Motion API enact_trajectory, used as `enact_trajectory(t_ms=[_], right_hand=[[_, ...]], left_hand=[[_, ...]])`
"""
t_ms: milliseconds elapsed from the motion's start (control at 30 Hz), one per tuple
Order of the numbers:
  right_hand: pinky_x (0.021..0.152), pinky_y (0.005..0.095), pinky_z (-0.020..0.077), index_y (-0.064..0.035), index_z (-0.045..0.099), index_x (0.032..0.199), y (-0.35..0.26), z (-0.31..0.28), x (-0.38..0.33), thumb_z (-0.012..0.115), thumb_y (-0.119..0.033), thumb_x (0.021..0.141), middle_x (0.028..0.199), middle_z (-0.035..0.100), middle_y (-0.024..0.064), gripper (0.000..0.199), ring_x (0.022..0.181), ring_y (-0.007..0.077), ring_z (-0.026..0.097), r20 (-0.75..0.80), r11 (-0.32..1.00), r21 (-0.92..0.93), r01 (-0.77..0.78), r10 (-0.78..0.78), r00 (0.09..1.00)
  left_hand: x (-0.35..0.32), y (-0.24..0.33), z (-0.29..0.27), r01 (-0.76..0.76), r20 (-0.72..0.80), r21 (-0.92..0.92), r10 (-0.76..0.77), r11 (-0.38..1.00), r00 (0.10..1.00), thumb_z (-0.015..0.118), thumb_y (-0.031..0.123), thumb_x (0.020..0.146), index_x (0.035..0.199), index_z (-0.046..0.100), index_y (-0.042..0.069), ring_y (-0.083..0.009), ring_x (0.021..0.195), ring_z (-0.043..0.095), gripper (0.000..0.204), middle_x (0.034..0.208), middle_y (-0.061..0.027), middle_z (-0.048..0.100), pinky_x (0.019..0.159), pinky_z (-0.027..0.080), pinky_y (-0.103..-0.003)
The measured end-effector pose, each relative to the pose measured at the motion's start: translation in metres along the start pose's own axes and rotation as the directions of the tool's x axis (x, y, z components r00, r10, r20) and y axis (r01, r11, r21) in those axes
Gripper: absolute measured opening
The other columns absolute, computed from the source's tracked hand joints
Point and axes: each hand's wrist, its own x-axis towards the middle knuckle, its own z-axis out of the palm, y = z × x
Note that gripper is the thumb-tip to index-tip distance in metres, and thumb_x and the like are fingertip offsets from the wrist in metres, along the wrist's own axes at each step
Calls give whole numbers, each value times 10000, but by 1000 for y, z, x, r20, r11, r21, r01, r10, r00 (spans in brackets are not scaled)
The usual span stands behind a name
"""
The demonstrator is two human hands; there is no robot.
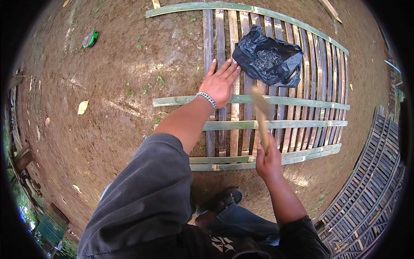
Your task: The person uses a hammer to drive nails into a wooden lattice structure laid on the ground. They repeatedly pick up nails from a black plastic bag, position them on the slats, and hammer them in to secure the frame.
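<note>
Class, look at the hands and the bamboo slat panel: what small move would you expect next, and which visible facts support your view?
Probably a downward swing of the wooden tool, blurred and raised in the right hand, onto the crossbar. The left hand lies flat on the slats beside it; a black bag of nails sits close.

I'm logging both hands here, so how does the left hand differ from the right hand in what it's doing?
The left hand lies open, palm down on the bamboo slat panel; the right hand is closed around a blurred wooden tool. The left wears a silver bracelet; the right wrist is bare. Both are over the same panel.
</note>
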Motion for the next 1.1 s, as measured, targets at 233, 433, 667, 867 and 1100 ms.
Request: enact_trajectory(t_ms=[233,433,667,867,1100], right_hand=[[860,503,562,-31,464,1455,-10,5,-5,619,-44,932,1214,653,275,546,1028,461,677,-188,985,31,170,-161,969],[892,470,564,-17,471,1454,17,11,-11,636,-60,947,1262,644,275,536,1077,450,677,42,991,-132,-30,36,998],[897,485,559,26,465,1440,19,21,-8,626,-75,954,1214,656,292,522,1048,473,677,-202,969,-14,248,-246,948],[844,397,548,47,456,1442,16,18,3,601,-68,972,1069,657,235,505,935,350,666,-164,989,18,144,-139,977],[889,423,552,-10,452,1472,24,26,-7,588,-57,974,1171,652,261,518,1038,390,667,-86,996,-2,89,-89,992]], left_hand=[[-3,-1,0,5,-15,33,-5,999,1000,506,126,939,1515,445,55,-254,1524,307,583,1576,-101,448,1257,149,-561],[1,5,-1,5,44,5,-5,1000,999,494,136,939,1520,440,60,-244,1533,289,588,1588,-89,435,1264,134,-553],[-2,1,2,9,26,15,-10,1000,1000,492,131,939,1517,446,62,-240,1532,290,583,1578,-83,447,1266,131,-552],[0,-2,-1,10,14,23,-10,1000,1000,492,123,939,1513,451,61,-242,1529,295,579,1575,-81,451,1264,133,-555],[0,1,-1,15,33,-3,-15,1000,999,497,119,934,1513,451,61,-244,1527,298,584,1581,-82,444,1262,139,-554]])
